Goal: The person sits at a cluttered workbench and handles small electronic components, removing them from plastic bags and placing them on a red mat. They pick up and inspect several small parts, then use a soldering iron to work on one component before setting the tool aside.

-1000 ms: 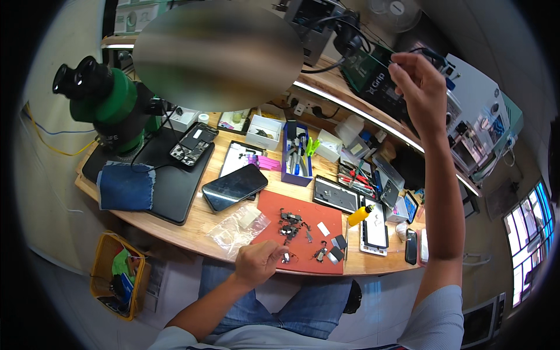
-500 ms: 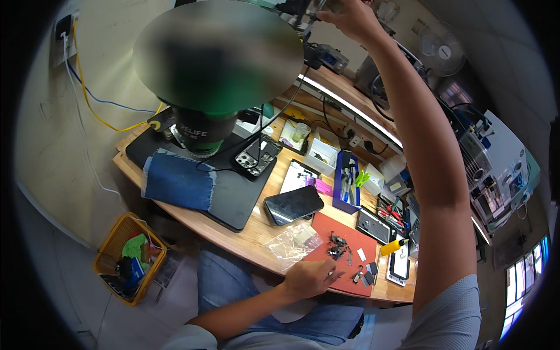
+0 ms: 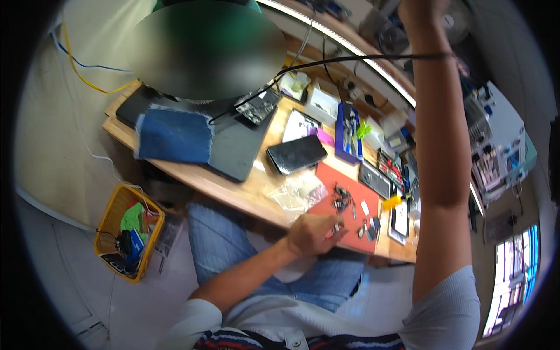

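Observation:
My left hand (image 3: 312, 235) is closed over the near edge of a red-orange work mat (image 3: 326, 201), with some small thing between its fingertips that I cannot make out. Small dark phone parts (image 3: 343, 198) lie in a loose pile on the mat, just beyond that hand. Beside the mat are a clear plastic bag (image 3: 297, 192) and a dark smartphone (image 3: 297, 154). Raised high at the upper right, my right hand (image 3: 424, 11) is blurred and cut off by the picture's edge, so its fingers are hidden. A black cable (image 3: 361, 57) crosses that arm's wrist area.
A large blurred round object (image 3: 204, 58) blocks the upper left. Below it, a blue cloth (image 3: 175, 135) lies on a black pad (image 3: 236, 160). Farther right stand a blue tool tray (image 3: 349, 153) and a white box (image 3: 322, 104). A yellow basket (image 3: 111, 220) sits on the floor.
The view has shifted, with the round object higher in the picture. My right hand has moved right, away from the equipment at the top. My left hand stays closed by the mat.

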Tool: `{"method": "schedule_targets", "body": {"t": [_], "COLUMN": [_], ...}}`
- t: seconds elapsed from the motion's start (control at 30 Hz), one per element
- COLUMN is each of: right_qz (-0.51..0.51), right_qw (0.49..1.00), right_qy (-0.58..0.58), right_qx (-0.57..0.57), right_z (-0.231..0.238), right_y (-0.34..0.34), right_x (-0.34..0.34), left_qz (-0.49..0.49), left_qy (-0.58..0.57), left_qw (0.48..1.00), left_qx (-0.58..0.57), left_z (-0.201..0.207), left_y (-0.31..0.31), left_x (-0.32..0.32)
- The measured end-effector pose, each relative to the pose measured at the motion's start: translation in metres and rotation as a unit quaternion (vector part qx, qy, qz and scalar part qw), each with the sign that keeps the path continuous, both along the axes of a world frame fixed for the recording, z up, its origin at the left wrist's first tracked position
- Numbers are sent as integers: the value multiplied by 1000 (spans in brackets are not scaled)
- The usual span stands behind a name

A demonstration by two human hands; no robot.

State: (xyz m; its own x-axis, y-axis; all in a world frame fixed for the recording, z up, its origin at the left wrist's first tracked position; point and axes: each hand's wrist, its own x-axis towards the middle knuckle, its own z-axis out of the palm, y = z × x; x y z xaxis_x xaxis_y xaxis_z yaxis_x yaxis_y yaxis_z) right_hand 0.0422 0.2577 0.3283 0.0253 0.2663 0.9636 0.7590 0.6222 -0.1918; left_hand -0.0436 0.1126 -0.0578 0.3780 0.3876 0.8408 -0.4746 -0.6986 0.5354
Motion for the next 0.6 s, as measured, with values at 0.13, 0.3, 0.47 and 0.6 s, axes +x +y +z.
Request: {"method": "schedule_targets", "body": {"t": [0.13,0.3,0.47,0.6], "right_qz": [244,115,-10,-117], "right_qw": [959,961,882,896], "right_qy": [114,251,471,424], "right_qx": [-84,-3,22,-67], "right_z": [-54,-186,-285,-328], "right_y": [-193,-336,-392,-435], "right_x": [39,-23,-31,11], "left_qz": [-56,-52,-32,-17], "left_qy": [29,49,-8,105], "left_qw": [996,992,998,994], "left_qx": [-56,-100,-52,-11], "left_z": [-10,13,30,53], "left_y": [-11,-9,-22,-38], "left_x": [-25,-26,-27,-31]}}
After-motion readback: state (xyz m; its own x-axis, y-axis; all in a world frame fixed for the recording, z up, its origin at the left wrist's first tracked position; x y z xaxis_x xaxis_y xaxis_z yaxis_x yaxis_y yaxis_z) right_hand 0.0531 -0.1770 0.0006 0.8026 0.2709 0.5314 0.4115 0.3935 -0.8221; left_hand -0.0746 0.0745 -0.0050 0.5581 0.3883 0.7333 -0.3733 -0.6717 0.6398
